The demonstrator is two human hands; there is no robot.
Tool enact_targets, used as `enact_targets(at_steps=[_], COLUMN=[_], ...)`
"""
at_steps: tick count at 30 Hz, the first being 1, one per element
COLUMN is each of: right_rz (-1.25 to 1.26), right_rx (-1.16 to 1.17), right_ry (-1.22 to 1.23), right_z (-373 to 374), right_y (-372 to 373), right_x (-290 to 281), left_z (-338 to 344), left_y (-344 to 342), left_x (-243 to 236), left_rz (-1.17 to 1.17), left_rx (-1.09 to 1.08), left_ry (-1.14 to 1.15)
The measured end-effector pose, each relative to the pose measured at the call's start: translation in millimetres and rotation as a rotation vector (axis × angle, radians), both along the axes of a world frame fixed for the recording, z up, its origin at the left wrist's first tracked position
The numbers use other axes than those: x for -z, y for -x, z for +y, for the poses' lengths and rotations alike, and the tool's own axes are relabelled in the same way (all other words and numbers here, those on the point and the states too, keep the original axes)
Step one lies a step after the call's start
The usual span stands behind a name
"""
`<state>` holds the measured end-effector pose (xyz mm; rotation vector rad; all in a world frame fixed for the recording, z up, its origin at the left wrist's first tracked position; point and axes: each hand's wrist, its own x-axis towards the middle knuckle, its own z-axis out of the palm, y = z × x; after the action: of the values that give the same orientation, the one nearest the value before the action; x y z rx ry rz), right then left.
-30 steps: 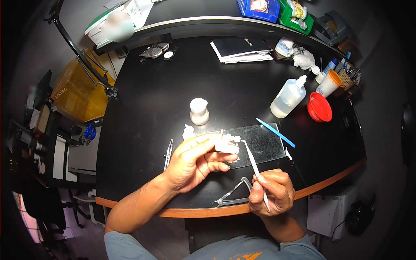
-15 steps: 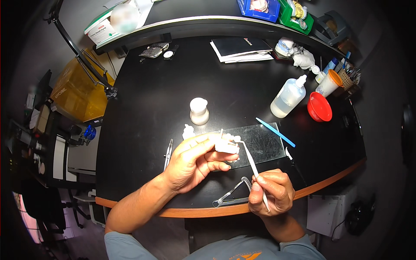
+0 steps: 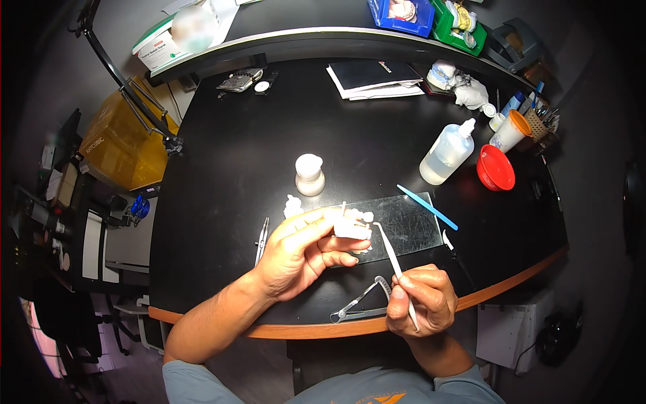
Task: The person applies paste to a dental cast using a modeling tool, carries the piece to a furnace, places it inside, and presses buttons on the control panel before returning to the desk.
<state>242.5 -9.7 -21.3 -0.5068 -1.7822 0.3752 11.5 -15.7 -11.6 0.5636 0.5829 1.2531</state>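
Note:
Between the fingers and thumb of my left hand (image 3: pixel 296 252) is a white dental model (image 3: pixel 351 227), raised above the table's front part. Bright light washes out its detail. My right hand (image 3: pixel 425 301) grips a thin white dental probe (image 3: pixel 391 257) like a pen. Its bent tip is just right of the model, seemingly a little apart from it. Beneath the model lies a scratched glass slab (image 3: pixel 407 225), with a blue stick (image 3: pixel 428 207) across its right end. A caliper (image 3: pixel 360 304) rests near the table edge, between my hands.
A white-capped jar (image 3: pixel 309 176) and another white piece (image 3: pixel 293 206) stand beyond my left hand, with tweezers (image 3: pixel 262 241) beside it. Farther right are a clear squeeze bottle (image 3: pixel 445 158) and a red bowl (image 3: pixel 496 168). A dark folder (image 3: pixel 374 77) lies at the back.
The probe's bent tip has shifted slightly right, away from the model. Both hands stay nearly in place, with their grips unchanged.

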Motion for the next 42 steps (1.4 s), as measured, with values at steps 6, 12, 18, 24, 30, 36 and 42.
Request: enact_targets(at_steps=[6, 12, 18, 24, 30, 36, 42], right_rz=[0.015, 0.006, -0.006, -0.009, -0.004, -0.02, -0.023], right_rx=[0.012, 0.011, 0.027, 0.034, 0.028, 0.026, 0.031], right_ry=[-0.002, 0.002, 0.002, 0.029, 0.045, 0.05, 0.041], right_z=[0.2, -0.3, -0.7, -1.2, -1.9, -2.2, -1.8], right_y=[0.1, -0.9, -1.8, -5.0, -4.6, -4.2, -3.7], right_x=[-1.2, -0.9, -1.2, 1.3, 2.5, 2.2, 2.6], left_z=[0.5, 0.2, 0.6, 1.2, 1.3, 0.5, -0.1], left_y=[-0.7, -0.8, -1.5, -4.8, -7.6, -6.5, -6.1], left_x=[-3.2, -2.0, -3.9, -4.0, -6.2, -7.6, -6.6], left_rz=[0.011, 0.013, 0.02, 0.055, 0.123, 0.124, 0.169], left_rx=[0.001, 0.001, 0.004, -0.037, -0.076, -0.073, -0.067], left_ry=[0.007, 0.007, -0.003, -0.075, -0.125, -0.117, -0.123])
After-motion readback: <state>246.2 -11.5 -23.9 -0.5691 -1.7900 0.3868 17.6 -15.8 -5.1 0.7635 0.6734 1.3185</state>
